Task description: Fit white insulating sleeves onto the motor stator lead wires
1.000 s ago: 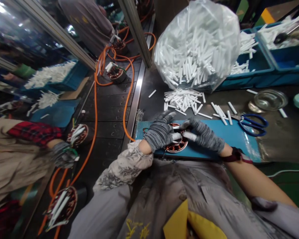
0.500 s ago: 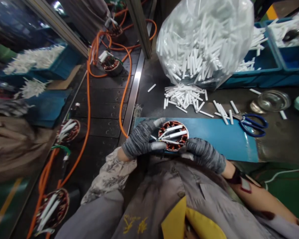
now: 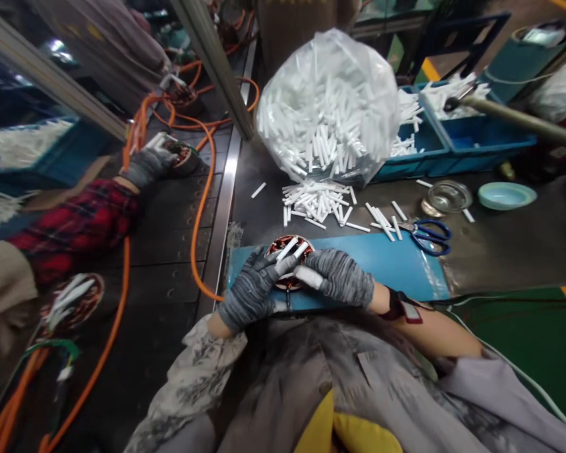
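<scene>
A round copper-wound coil ring [image 3: 272, 246] rests on the blue mat [image 3: 387, 270], with white sleeves [image 3: 287, 249] lying across its opening. My left hand [image 3: 251, 286], in a grey striped glove, lies over the ring's left side, its fingertips pressed at the sleeves. From the right, my right hand [image 3: 342, 275], gloved alike, reaches the ring's right edge with its fingers closed near the wires. What exactly the fingertips pinch is too small and covered to make out. Behind the ring is a pile of loose white tubes [image 3: 318, 200].
A clear bag of white tubes [image 3: 330, 107] stands behind the pile, beside blue bins [image 3: 462, 141]. Blue scissors [image 3: 429, 236], a glass bowl [image 3: 449, 196] and a turquoise dish [image 3: 507, 195] lie right. Leftward, a person's gloved hand [image 3: 148, 167] touches another coil among orange cables [image 3: 195, 220].
The view has shifted. My left hand has moved from the ring's side over it, and my right fingers have come to its sleeves. Another person's hand has appeared at a coil on the left.
</scene>
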`<act>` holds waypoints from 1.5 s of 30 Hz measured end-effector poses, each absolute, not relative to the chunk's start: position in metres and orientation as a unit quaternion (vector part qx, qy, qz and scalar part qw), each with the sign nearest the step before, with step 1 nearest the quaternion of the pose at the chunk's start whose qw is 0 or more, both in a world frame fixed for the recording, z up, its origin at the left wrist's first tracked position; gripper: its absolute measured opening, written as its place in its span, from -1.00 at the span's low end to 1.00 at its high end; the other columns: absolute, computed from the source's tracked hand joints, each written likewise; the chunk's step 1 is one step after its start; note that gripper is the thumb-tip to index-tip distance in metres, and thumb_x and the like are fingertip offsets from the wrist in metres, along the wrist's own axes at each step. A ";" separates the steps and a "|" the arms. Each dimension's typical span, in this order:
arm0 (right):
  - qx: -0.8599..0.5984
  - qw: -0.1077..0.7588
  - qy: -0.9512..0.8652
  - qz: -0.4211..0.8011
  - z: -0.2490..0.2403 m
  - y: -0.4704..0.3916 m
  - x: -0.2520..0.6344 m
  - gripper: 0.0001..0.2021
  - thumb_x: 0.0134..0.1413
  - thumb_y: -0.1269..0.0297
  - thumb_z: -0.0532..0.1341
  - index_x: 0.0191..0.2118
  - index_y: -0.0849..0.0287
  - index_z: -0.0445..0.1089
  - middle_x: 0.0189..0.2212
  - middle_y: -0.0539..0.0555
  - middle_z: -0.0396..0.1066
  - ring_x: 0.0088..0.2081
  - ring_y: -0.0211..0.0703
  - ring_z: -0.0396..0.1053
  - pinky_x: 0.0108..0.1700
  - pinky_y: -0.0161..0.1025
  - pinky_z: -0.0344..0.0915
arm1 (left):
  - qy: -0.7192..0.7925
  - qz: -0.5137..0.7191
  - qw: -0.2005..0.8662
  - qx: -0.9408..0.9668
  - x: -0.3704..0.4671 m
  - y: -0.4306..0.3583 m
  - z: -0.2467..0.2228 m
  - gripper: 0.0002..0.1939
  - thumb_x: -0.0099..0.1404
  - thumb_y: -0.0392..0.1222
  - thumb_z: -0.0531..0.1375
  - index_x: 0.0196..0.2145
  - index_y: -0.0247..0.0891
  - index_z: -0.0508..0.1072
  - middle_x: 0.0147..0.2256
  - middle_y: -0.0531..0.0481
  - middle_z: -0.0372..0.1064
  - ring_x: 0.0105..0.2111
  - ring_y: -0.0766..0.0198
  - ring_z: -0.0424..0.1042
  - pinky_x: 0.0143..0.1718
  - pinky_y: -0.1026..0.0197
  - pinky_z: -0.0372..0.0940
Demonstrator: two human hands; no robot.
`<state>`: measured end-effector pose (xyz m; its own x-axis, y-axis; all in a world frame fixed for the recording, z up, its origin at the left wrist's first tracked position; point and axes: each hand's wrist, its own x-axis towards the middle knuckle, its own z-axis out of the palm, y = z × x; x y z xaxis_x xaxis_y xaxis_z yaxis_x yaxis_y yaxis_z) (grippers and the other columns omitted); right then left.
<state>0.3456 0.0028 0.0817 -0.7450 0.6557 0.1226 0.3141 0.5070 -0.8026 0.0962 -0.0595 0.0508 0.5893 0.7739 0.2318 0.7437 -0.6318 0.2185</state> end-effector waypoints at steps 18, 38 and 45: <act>-0.515 0.099 -0.843 0.117 0.058 0.097 0.415 -0.70 0.35 0.21 0.21 0.04 0.21 0.58 0.10 0.28 0.52 0.09 0.15 0.44 0.16 0.04 0.35 | 0.512 0.144 -0.079 0.843 0.148 -0.066 0.019 -0.26 0.35 0.12 0.31 0.39 -0.17 0.29 0.25 -0.28 0.40 0.28 -0.08 0.38 0.37 -0.14 0.17; -0.388 0.317 -0.803 0.323 0.075 0.011 0.430 -0.78 0.28 0.21 0.24 -0.08 0.07 0.62 -0.36 0.05 0.51 -0.37 -0.15 0.41 -0.25 -0.16 0.40 | 0.521 0.125 -0.063 0.842 0.153 -0.066 0.025 -0.29 0.42 0.12 0.24 0.41 -0.15 0.25 0.27 -0.25 0.37 0.30 -0.06 0.35 0.41 -0.12 0.10; -0.276 0.262 -0.868 0.319 0.068 0.015 0.418 -0.68 0.41 0.07 0.15 0.00 0.03 0.62 -0.23 0.14 0.54 -0.22 -0.08 0.47 -0.13 -0.12 0.40 | 0.520 0.117 -0.056 0.844 0.154 -0.066 0.025 -0.28 0.43 0.18 0.20 0.42 -0.12 0.24 0.36 -0.24 0.25 0.34 -0.07 0.29 0.42 -0.14 0.09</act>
<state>0.4177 0.0145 0.0685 -0.7104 0.6461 0.2791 0.3111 0.6440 -0.6989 0.1536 -0.0656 0.0255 0.4326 0.8642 0.2569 0.8907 -0.4538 0.0269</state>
